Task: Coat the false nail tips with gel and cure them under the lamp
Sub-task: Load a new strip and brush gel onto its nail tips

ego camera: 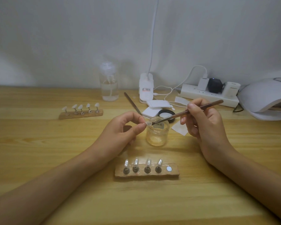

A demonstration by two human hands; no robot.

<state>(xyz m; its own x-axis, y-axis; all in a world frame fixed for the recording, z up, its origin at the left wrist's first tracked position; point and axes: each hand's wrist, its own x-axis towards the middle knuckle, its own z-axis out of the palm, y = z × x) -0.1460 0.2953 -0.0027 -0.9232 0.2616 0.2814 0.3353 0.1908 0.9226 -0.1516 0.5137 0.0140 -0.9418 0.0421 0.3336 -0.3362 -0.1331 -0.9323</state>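
- Left hand (122, 129) pinches one nail tip (148, 123) at the rim of the open jar (157, 133), likely so excess gel drops back in.
- Right hand (201, 120) grips the brush (193, 110) pen-fashion, bristles touching that tip.
- Near holder (147, 173) carries four others, one seat vacant; lamp (264, 98) stands far right.
- Wooden tabletop (39, 143) against plain pale wall (55, 38).
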